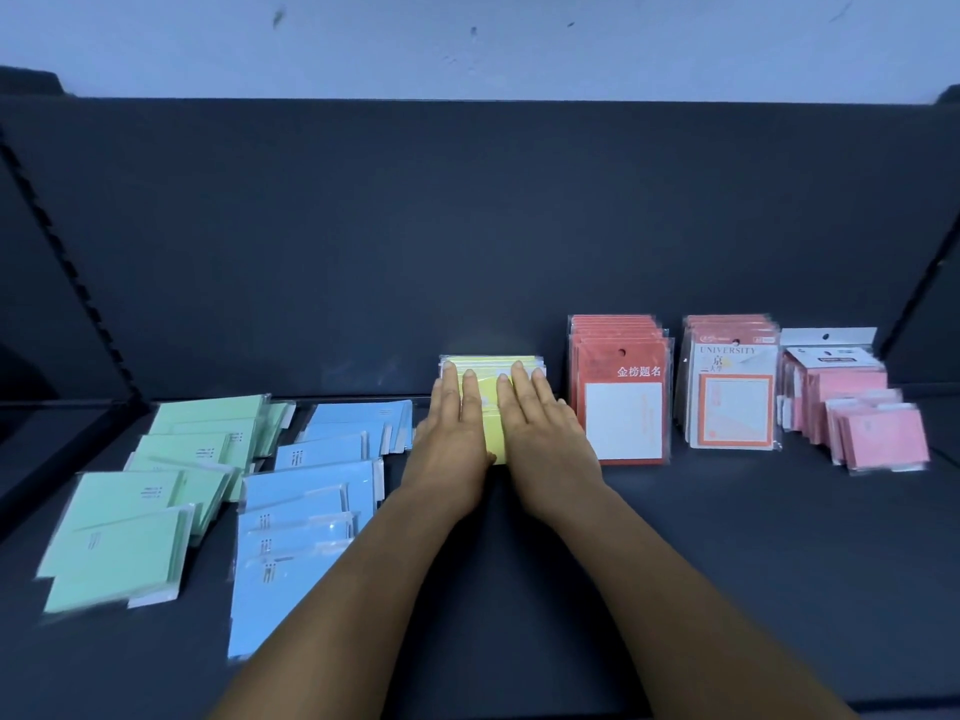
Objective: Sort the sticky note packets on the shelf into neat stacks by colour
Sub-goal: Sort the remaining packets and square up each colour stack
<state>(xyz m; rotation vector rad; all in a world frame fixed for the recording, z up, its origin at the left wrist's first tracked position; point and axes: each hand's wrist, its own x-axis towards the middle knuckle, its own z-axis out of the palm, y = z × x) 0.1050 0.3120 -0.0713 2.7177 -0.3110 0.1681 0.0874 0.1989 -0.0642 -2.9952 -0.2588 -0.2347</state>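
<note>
A stack of yellow sticky note packets [492, 407] lies at the middle of the dark shelf [727, 563]. My left hand [452, 439] and my right hand [545, 433] both lie flat on top of it, fingers straight and pointing away from me. Loose green packets [156, 491] spread out at the left, overlapping. Blue packets [306, 511] lie in an untidy row beside them. To the right stand a red stack [621, 392], an orange-framed "UNIVERSITY" stack [732, 392] and pink packets [862, 413].
The shelf's dark back panel [467, 226] rises right behind the stacks. Slanted side brackets [62, 262] close in the left and right ends. A pale wall shows above.
</note>
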